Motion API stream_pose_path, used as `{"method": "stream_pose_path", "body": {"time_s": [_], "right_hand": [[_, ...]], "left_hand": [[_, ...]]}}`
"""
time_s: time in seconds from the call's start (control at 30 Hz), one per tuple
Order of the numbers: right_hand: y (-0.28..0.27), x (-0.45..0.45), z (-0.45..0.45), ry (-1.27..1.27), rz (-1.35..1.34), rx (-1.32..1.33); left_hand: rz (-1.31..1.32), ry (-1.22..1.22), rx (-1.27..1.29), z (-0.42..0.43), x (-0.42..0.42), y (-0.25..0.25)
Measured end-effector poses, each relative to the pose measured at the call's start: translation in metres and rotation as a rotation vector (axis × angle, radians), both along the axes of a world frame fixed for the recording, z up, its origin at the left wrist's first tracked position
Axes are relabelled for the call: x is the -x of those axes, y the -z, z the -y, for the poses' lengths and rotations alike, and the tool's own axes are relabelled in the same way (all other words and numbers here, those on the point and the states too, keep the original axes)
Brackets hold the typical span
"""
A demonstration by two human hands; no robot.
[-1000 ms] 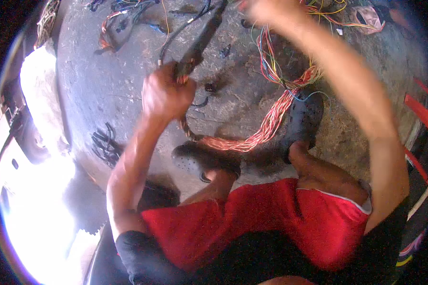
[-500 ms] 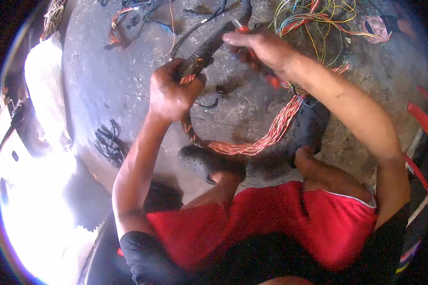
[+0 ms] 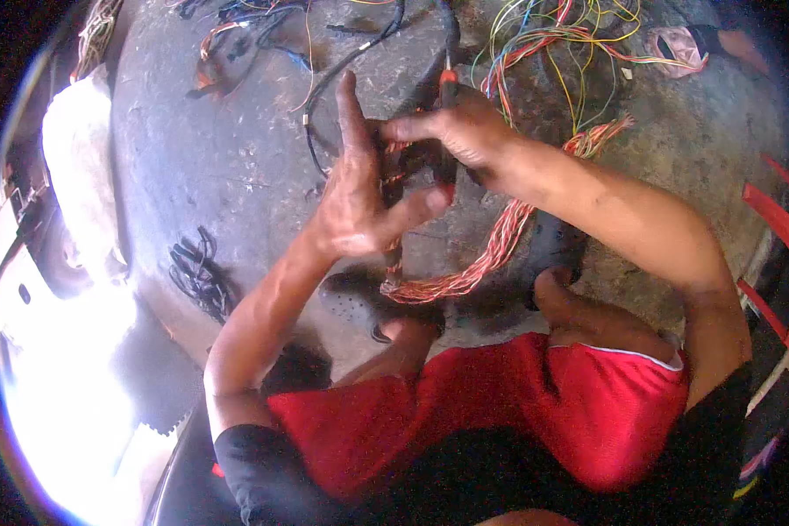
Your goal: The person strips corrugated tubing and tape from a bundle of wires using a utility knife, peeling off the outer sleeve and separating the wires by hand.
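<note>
My left hand [image 3: 355, 206] is open, index finger stretched upward and thumb spread to the right, beside a wire harness. The harness's red-and-white wires [image 3: 465, 279] curve below both hands, and its dark wrapped part passes behind my left fingers. My right hand [image 3: 473, 131] is closed around a slim tool [image 3: 448, 88] with a red-and-black handle and a small metal tip pointing away from me; its exact kind is unclear. One right finger reaches left to the harness beside my left hand. Part of the harness between the hands is hidden.
Loose coloured wires [image 3: 570, 39] spread at the upper right, near another person's hand or foot at the edge. A black cable [image 3: 311, 131] runs at upper left. A coil of black cable [image 3: 200, 272] lies left. My dark clogs [image 3: 557, 250] flank the harness.
My left hand has let go of the harness and opened, moving right toward my right hand. The ribbed dark sleeve is no longer plainly visible. My right hand has moved slightly down with the tool.
</note>
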State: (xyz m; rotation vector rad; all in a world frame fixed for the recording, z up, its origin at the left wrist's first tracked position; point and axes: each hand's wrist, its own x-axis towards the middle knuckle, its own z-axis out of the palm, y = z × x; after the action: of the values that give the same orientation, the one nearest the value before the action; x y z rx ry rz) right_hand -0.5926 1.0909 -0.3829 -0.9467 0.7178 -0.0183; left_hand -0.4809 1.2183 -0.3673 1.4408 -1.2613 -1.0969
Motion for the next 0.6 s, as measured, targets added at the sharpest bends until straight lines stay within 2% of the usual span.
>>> {"method": "stream_pose_path", "body": {"time_s": [0.07, 0.1, 0.17, 0.2, 0.27, 0.43, 0.5, 0.53, 0.57, 0.6], "right_hand": [[0.013, 0.002, -0.002, -0.008, -0.032, 0.021], [0.021, 0.003, -0.006, -0.015, -0.061, 0.037], [0.021, -0.003, -0.016, 0.013, -0.077, 0.082], [0.017, -0.006, -0.02, -0.02, -0.126, 0.151], [0.009, -0.011, -0.024, -0.045, -0.132, 0.194], [-0.003, -0.015, -0.023, -0.079, -0.058, 0.064], [-0.004, -0.014, -0.024, -0.079, -0.06, 0.023], [-0.01, -0.01, -0.025, -0.113, -0.099, 0.011], [-0.014, -0.005, -0.026, -0.146, -0.139, 0.0], [-0.009, 0.004, -0.028, -0.217, -0.104, 0.018]], "left_hand": [[-0.163, 0.025, 0.009, -0.003, -0.007, 0.006], [-0.162, 0.025, 0.009, -0.004, -0.015, 0.012], [-0.186, -0.39, -0.449, 0.001, -0.033, 0.022], [-0.181, -0.393, -0.449, 0.008, -0.035, 0.022], [0.487, -0.404, -0.332, 0.023, -0.038, 0.019], [0.573, -0.365, -0.305, 0.036, -0.061, 0.016], [0.769, -0.32, -0.207, 0.042, -0.074, 0.02], [0.926, -0.288, -0.058, 0.045, -0.092, 0.03], [1.003, -0.32, -0.195, 0.042, -0.113, 0.037], [1.034, -0.403, -0.198, 0.038, -0.132, 0.038]]}}
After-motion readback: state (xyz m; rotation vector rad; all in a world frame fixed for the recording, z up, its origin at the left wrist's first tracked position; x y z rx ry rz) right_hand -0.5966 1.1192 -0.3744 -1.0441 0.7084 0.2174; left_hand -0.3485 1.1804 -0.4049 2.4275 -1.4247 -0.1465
